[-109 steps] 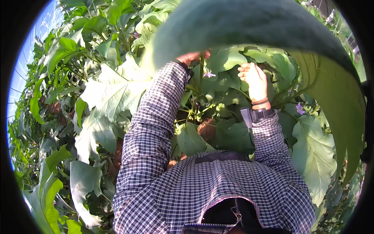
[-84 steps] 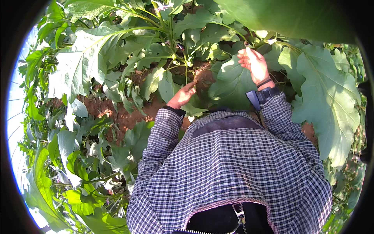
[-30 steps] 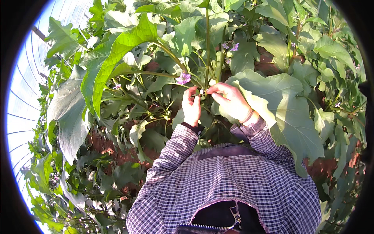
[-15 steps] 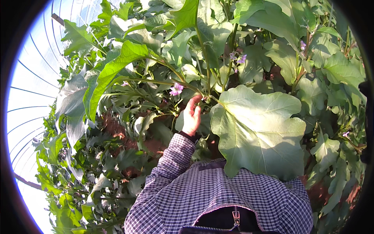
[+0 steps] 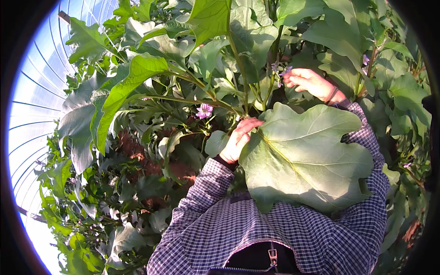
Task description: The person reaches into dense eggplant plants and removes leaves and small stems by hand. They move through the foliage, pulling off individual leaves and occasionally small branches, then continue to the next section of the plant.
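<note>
Leafy eggplant plants fill the view. My left hand (image 5: 237,141) is closed at the stalk end of a broad eggplant leaf (image 5: 307,153), its fingertips against the leaf's upper left edge. Exactly what lies between those fingers is hidden. Farther up and to the right, my right hand (image 5: 310,83) reaches in from behind the leaf, fingers loosely bent and thumb apart. Its fingertips are beside a small purple flower (image 5: 285,71); whether they touch it I cannot tell. The broad leaf covers much of my right sleeve.
Another pink-purple flower (image 5: 204,111) hangs left of my left hand. Upright green stems (image 5: 241,68) rise between the hands. A large bright leaf (image 5: 126,94) sticks out at the left. Reddish soil (image 5: 153,169) shows below, and ribbed plastic sheeting (image 5: 34,119) curves along the left.
My right hand has come into view from behind the broad leaf, up to the purple flower. My left hand has shifted slightly right and down to the leaf's base, and the leaf has tilted.
</note>
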`<state>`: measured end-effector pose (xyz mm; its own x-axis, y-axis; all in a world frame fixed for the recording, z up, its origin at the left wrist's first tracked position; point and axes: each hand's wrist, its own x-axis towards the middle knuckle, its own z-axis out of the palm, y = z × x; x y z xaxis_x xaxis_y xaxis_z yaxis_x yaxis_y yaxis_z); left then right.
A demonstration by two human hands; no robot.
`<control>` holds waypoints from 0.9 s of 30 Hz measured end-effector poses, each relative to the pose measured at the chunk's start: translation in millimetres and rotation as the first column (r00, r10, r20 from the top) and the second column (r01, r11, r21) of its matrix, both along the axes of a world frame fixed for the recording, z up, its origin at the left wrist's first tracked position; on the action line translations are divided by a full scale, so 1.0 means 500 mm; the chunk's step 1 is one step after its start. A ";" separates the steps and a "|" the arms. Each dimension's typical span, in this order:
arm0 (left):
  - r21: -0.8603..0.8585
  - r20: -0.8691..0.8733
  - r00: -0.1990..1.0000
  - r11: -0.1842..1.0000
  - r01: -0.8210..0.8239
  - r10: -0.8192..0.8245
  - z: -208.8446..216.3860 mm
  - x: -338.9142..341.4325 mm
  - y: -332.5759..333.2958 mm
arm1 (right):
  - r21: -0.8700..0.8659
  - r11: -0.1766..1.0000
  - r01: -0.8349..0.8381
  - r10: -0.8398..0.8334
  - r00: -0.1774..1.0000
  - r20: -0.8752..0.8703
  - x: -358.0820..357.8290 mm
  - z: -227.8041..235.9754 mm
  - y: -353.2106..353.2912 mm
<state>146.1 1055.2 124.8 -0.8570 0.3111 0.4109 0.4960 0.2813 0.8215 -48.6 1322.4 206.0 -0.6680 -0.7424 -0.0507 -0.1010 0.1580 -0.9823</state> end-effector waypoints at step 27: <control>-0.001 0.089 0.994 0.998 -0.063 0.063 -0.004 0.000 -0.034 | -0.532 0.779 0.333 -0.121 0.911 0.394 0.008 -0.202 -0.170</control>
